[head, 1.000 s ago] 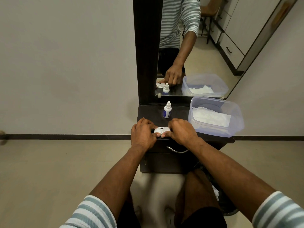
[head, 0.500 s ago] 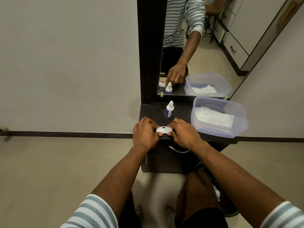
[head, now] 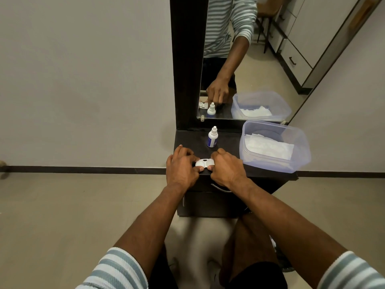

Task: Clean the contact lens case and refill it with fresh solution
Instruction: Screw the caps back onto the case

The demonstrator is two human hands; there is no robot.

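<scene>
A white two-well contact lens case (head: 204, 163) lies near the front edge of a dark dresser top (head: 227, 143). My left hand (head: 181, 167) grips its left end with curled fingers and thumb. My right hand (head: 226, 168) grips its right end the same way. Both caps look closed, though my fingers hide the case's outer ends. A small white solution bottle (head: 212, 137) with a blue label stands upright just behind the case, apart from both hands.
A clear plastic tub (head: 300, 147) holding white tissue sits on the dresser's right side. A mirror (head: 250, 59) in a dark frame rises behind. A drawer handle (head: 220, 188) sits below the front edge. Bare floor lies to the left.
Both hands stay on the case at the same spot. Only small finger shifts show; the view has drifted slightly.
</scene>
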